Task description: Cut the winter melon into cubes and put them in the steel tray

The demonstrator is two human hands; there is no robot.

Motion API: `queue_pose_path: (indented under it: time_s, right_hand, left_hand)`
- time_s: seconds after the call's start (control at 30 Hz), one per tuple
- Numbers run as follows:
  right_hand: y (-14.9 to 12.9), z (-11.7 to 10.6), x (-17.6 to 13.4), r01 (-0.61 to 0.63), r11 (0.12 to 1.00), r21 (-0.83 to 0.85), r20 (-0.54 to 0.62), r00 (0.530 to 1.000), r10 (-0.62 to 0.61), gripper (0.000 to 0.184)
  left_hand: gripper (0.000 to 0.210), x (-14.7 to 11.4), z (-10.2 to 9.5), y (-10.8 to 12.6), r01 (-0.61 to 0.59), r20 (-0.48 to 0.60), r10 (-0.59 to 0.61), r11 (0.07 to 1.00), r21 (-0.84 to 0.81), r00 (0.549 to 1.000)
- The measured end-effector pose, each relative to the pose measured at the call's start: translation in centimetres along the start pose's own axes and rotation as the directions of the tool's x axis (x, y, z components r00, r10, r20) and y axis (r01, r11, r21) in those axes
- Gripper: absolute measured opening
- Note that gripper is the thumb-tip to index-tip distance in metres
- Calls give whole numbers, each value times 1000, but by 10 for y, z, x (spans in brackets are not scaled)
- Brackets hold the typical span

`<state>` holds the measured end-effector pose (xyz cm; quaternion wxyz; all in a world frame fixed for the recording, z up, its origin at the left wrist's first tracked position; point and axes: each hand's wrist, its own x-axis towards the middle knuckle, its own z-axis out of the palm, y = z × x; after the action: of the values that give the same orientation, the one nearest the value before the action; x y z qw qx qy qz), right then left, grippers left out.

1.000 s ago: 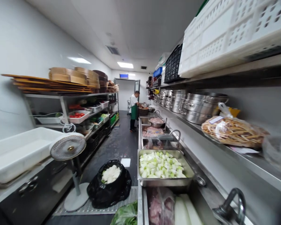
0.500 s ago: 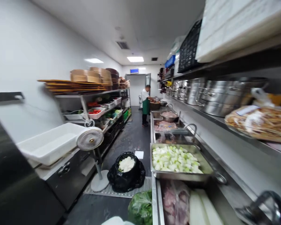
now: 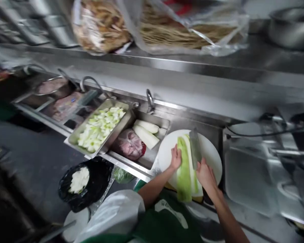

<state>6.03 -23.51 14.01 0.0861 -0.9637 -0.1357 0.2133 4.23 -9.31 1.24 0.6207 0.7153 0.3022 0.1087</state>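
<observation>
On a round white cutting board (image 3: pixel 211 152) lies a long green melon slab (image 3: pixel 183 172), with a paler strip (image 3: pixel 191 158) along its right side. My left hand (image 3: pixel 176 157) presses its bent fingers on the slab's left edge, steadying it. In my right hand (image 3: pixel 205 172) is a cleaver (image 3: pixel 195 148), its wide blade at the right side of the pale strip. My right fingers wrap the handle, which they mostly hide. Blur makes it unclear whether the blade touches the melon.
Left of the board, a sink (image 3: pixel 164 123) holds white peeled melon pieces (image 3: pixel 147 133) and bagged meat (image 3: pixel 131 145). A metal tray (image 3: pixel 128 108) of diced melon stands beside it. A black-bagged bin (image 3: pixel 98 179) is on the floor; a shelf (image 3: pixel 167 64) runs above.
My view has swung from the long kitchen aisle down and right to the counter. Both my hands, the cutting board, the cleaver and the melon slab have come into view.
</observation>
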Motion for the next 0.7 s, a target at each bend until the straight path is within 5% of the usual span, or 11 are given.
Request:
queue_pose_path:
  time_s: [0.1, 0.7]
  right_hand:
    - [18, 4, -10, -78, 997, 3, 48, 996, 78, 30]
    - [-3, 3, -13, -8, 1000, -5, 123, 992, 9, 24]
  left_hand:
    - [55, -11, 25, -14, 9, 83, -10, 1000, 12, 997]
    - [60, -2, 29, -12, 46, 57, -47, 999, 22, 997]
